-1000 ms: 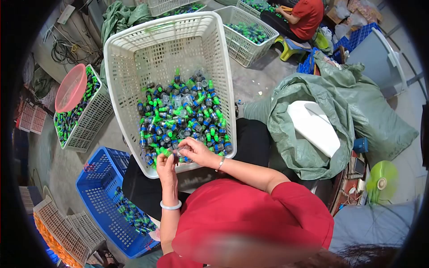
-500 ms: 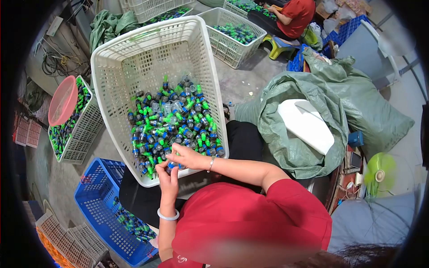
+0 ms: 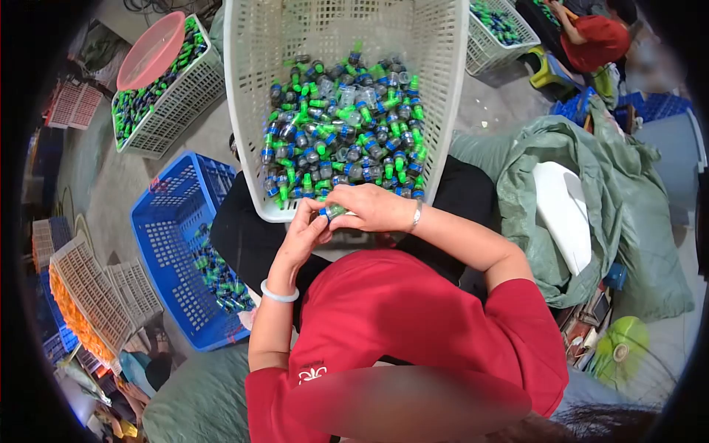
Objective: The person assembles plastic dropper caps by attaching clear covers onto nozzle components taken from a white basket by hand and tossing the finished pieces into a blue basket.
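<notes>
Between my two hands is a small plastic bottle with a blue band and a green part, at the near rim of a large white crate. My left hand, a pale bangle on its wrist, pinches the blue end. My right hand closes its fingers round the green end from the right. Beneath and beyond them, the crate holds a heap of similar small bottles, clear or dark with blue bands and green tops. Fingers partly hide the held bottle.
To the left stands a blue crate with similar pieces at its bottom. Behind it a white crate bears a pink basin. On the right sits an open green sack with a white scoop-like piece. A person in red sits far right.
The view has tilted and turned, so the crate appears higher and further right. Both hands have drawn back a little towards my body with the bottle between them.
</notes>
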{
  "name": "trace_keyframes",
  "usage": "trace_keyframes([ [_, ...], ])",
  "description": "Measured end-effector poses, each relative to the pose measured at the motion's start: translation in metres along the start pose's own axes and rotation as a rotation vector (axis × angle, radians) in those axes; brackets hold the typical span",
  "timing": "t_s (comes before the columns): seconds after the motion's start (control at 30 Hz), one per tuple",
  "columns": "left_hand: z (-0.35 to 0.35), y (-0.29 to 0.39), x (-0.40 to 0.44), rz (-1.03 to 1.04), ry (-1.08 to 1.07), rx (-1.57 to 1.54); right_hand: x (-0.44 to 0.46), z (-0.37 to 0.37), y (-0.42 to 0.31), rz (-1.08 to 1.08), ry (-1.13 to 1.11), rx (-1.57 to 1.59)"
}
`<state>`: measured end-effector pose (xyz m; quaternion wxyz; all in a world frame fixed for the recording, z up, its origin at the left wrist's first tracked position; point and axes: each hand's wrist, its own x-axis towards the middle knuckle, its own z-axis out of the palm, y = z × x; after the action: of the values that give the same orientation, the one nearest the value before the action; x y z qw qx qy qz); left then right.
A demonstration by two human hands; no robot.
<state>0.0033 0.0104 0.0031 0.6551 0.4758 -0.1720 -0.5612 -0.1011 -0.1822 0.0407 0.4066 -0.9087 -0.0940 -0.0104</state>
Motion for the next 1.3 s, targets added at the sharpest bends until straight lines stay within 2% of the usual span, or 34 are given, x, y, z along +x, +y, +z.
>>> trace_keyframes([
  [0.03,0.000,-0.003,-0.002,0.044,0.034,0.107,0.001,0.003,-0.001,-0.001,-0.006,0.004],
  [0.07,0.001,-0.005,-0.003,0.088,0.067,0.213,0.003,0.006,-0.004,0.105,-0.010,0.132],
  [0.13,0.001,-0.006,-0.005,0.122,0.104,0.215,0.006,0.010,-0.010,0.319,-0.016,0.388],
  [0.23,-0.004,-0.004,-0.008,0.193,0.177,0.232,0.012,0.010,-0.012,0.218,0.064,0.369],
  [0.27,-0.009,-0.002,-0.008,0.157,0.126,0.118,0.014,0.011,-0.013,0.166,0.107,0.358],
  [0.33,-0.014,0.004,-0.010,0.089,0.020,-0.111,0.017,0.021,-0.009,0.205,0.121,0.437],
  [0.37,-0.014,0.004,-0.011,0.091,0.024,-0.112,0.019,0.027,-0.006,0.247,0.143,0.510],
  [0.47,-0.003,0.003,-0.012,0.303,0.201,0.256,0.025,0.031,-0.008,0.346,0.155,0.697],
  [0.53,-0.005,-0.001,-0.017,0.337,0.261,0.323,0.032,0.035,-0.011,0.466,0.150,0.933],
  [0.57,-0.007,-0.003,-0.020,0.369,0.310,0.392,0.036,0.035,-0.011,0.461,0.140,0.937],
  [0.67,-0.041,-0.005,-0.032,0.477,0.543,0.566,0.055,0.019,0.000,0.261,0.016,0.477],
  [0.73,-0.074,0.015,-0.058,0.448,0.995,0.854,0.068,0.006,0.045,-0.005,0.421,-0.242],
  [0.8,-0.126,0.013,-0.086,0.429,1.373,1.012,0.069,-0.014,0.087,0.322,0.486,-0.484],
  [0.83,-0.126,0.014,-0.090,0.424,1.376,1.019,0.066,-0.018,0.104,0.375,0.500,-0.557],
  [0.9,-0.126,0.019,-0.091,0.427,1.416,1.412,0.065,-0.022,0.134,0.418,0.517,-0.627],
  [0.93,-0.124,0.020,-0.090,0.418,1.418,1.610,0.064,-0.020,0.148,0.452,0.425,-0.635],
  [1.0,-0.088,0.026,-0.056,0.470,0.962,1.531,0.065,-0.019,0.161,0.508,0.238,-0.653],
  [1.07,-0.067,0.007,-0.016,0.557,0.740,1.509,0.063,-0.021,0.158,0.520,0.220,-0.623],
  [1.13,-0.056,-0.010,0.028,0.572,0.645,1.497,0.058,-0.023,0.148,0.556,0.190,-0.563],
  [1.2,-0.045,-0.019,0.061,0.426,0.714,1.588,0.045,-0.022,0.141,0.562,0.200,-0.556],
  [1.27,-0.047,-0.029,0.080,0.139,0.561,1.717,0.033,-0.022,0.137,0.574,0.245,-0.534],
  [1.3,-0.051,-0.047,0.087,0.173,0.593,1.783,0.026,-0.022,0.138,0.573,0.281,-0.519],
])
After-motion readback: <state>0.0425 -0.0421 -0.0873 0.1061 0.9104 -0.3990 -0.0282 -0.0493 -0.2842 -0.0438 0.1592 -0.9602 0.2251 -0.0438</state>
